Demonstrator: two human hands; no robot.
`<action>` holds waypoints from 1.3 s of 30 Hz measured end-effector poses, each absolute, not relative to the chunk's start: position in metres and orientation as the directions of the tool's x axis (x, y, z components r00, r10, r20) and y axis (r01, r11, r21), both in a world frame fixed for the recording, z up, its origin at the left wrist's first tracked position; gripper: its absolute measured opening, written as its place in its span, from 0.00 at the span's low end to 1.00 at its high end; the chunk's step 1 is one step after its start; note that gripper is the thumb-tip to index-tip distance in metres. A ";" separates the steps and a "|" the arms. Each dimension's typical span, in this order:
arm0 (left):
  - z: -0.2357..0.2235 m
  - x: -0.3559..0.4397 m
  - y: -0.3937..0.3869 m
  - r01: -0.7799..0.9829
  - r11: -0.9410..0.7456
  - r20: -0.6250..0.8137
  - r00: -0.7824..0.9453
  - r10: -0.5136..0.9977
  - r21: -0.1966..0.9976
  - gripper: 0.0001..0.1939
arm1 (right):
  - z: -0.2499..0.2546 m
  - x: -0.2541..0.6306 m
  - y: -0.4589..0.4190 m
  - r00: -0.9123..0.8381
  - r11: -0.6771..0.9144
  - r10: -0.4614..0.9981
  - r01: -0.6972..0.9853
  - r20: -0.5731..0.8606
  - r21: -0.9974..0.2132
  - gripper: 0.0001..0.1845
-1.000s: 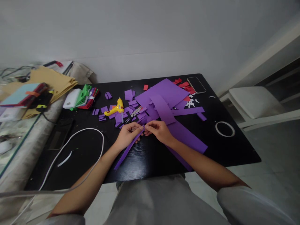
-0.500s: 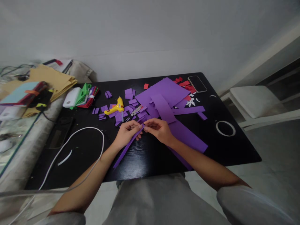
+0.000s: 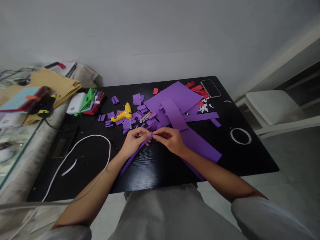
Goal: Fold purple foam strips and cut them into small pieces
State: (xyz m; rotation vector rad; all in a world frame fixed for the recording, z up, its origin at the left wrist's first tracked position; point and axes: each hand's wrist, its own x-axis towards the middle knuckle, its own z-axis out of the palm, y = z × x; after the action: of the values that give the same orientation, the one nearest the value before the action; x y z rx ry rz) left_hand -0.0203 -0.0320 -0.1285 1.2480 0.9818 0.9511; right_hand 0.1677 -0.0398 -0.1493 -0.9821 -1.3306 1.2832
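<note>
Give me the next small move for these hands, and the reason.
Probably press the far end of the purple strip flat between the fingertips: the left hand grips it near that end, the right hand pinches at the same tip, and the rest slants back toward the near table edge.

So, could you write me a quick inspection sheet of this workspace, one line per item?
Surface: black table, reflecting light near its front edge.
Job's things: narrow purple strip, held; purple sheets, overlapping.
Clutter: purple scraps, yellow glue gun, scissors, red scraps, phone, white ring.
Grip: left hand holds the narrow purple strip; right hand pinches at its far end.
Cables: white cable loops over the table's left side.
Surroundings: pale wall behind, white seat at right.
</note>
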 end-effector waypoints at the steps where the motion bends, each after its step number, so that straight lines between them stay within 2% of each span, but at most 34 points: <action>1: -0.128 -0.020 -0.032 -0.036 0.085 -0.070 0.302 0.951 0.996 0.11 | -0.149 0.168 -0.040 -0.164 0.123 0.977 -0.070 0.133 -0.990 0.09; 8: -0.126 -0.019 -0.032 -0.027 0.080 -0.069 0.286 0.956 0.996 0.12 | -0.148 0.169 -0.040 -0.147 0.207 0.967 -0.011 0.206 -0.978 0.07; 24: -0.129 -0.022 -0.031 -0.019 0.124 -0.112 0.302 0.947 0.992 0.11 | -0.148 0.170 -0.041 -0.147 0.265 0.955 0.021 0.259 -0.964 0.06; 32: -0.128 -0.021 -0.031 -0.039 0.141 -0.123 0.295 0.948 0.989 0.11 | -0.148 0.170 -0.040 -0.160 0.275 0.951 0.042 0.265 -0.960 0.08; 39: -0.128 -0.020 -0.031 -0.034 0.156 -0.139 0.301 0.943 0.987 0.11 | -0.146 0.172 -0.041 -0.158 0.316 0.941 0.091 0.300 -0.944 0.06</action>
State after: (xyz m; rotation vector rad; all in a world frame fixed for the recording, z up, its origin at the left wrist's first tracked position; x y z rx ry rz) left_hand -0.0199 -0.0313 -0.1280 1.1872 1.0130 0.9065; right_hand 0.1723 -0.0413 -0.1457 -0.9812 -1.5305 1.0139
